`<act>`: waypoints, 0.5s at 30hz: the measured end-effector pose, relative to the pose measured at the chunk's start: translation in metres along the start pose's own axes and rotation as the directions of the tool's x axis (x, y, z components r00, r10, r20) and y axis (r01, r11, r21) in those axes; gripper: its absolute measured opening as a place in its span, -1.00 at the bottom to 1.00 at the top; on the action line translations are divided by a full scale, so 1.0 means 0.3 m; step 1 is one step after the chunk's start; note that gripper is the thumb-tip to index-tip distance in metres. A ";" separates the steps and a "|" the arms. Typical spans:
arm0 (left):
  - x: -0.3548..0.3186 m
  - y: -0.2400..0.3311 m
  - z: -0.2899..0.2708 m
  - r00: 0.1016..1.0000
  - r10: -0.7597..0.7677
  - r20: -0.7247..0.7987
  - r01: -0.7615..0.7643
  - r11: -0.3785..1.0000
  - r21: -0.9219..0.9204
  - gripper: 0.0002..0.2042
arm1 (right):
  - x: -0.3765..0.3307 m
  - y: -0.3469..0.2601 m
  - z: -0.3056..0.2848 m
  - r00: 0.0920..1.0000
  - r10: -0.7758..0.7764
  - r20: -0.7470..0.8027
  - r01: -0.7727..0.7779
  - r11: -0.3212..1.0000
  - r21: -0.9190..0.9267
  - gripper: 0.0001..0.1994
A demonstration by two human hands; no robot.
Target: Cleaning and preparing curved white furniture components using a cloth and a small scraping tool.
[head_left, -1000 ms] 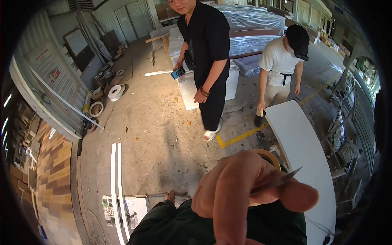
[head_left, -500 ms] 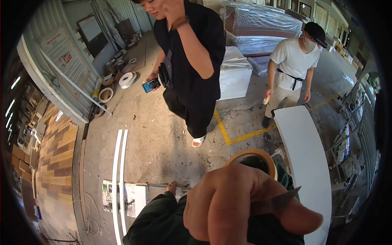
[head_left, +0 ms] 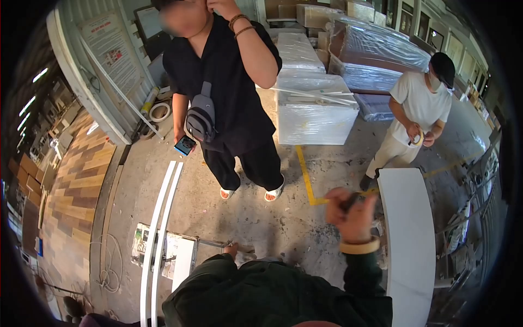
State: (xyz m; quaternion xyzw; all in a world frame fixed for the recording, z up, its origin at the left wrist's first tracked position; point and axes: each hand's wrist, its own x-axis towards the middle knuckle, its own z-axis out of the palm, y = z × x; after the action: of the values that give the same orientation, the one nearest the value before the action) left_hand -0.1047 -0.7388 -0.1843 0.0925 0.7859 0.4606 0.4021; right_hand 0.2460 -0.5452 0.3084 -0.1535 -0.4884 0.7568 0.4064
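My right hand (head_left: 351,215) is held out in front of me, left of the long white panel (head_left: 407,229). Its fingers are closed around a small dark object (head_left: 350,203), too blurred to name. A tan tape roll (head_left: 359,246) circles that wrist like a bracelet, over the edge of the dark green sleeve (head_left: 362,272). I cannot make out my left hand; only a thin skin-coloured sliver shows at the lower edge.
A person in black (head_left: 223,103) stands ahead holding a phone (head_left: 185,145). Beyond the panel, a person in a white shirt (head_left: 422,103) handles a tape roll (head_left: 418,136). Two long white strips (head_left: 163,218) lie at left. Wrapped white stacks (head_left: 316,117) stand behind.
My right hand has moved from close to the camera out and away. The person in black has shifted left in view; the one in white has brought both hands together at a tape roll.
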 end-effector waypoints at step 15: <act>0.042 0.103 0.060 0.997 0.030 0.069 -0.028 0.999 -0.035 -0.57 | -0.118 -0.659 0.288 0.706 -0.549 0.447 0.638 0.768 -0.064 -0.82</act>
State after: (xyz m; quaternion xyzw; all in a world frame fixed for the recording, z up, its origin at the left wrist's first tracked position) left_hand -0.1070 -0.7034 -0.1711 0.1131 0.7621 0.4761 0.4239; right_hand 0.3056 -0.5873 0.5145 0.1293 -0.6623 0.5421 0.5008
